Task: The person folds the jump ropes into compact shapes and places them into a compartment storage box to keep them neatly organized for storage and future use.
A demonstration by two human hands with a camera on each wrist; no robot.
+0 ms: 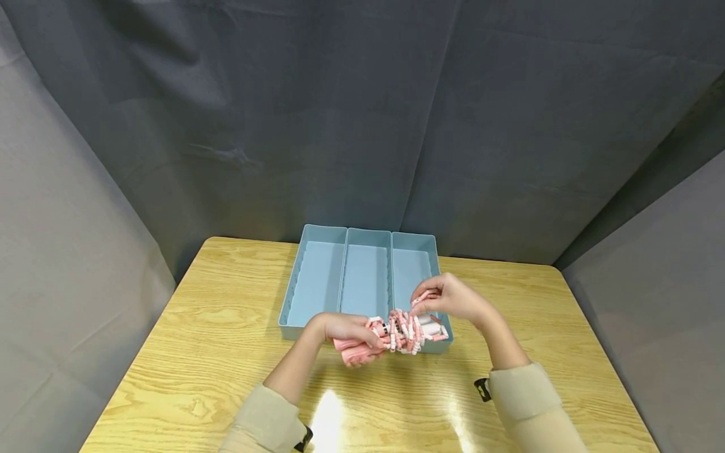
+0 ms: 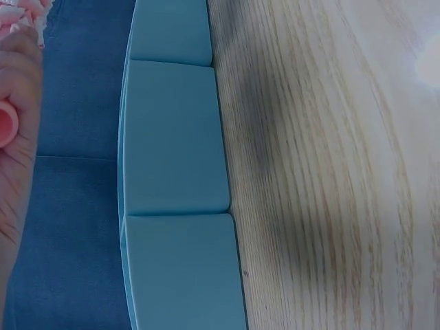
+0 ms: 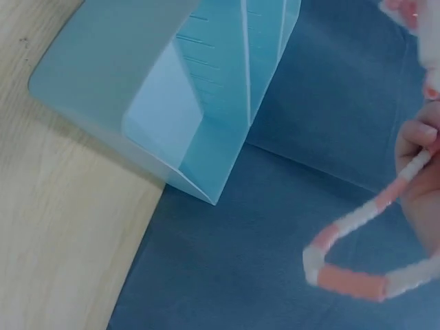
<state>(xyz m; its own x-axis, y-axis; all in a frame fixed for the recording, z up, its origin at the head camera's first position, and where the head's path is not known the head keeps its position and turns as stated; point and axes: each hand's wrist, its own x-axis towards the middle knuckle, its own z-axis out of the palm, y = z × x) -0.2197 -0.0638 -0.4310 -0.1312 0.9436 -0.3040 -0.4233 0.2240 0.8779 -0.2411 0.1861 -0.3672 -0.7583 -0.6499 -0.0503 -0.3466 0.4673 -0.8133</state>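
A pink and white beaded jump rope is bundled around its handles, held above the front edge of the blue bins. My left hand grips the bundle at its pink handle ends. In the left wrist view, the round end of one pink handle sticks out of that hand. My right hand pinches a length of the beaded cord at the bundle's right end. From its fingers a loop of beaded cord hangs in the right wrist view. Part of the bundle is hidden behind the left fingers.
Three long light-blue bins stand side by side at the back of the wooden table. Both hands are over their front right part. A dark grey curtain hangs behind the table, with lighter panels at both sides.
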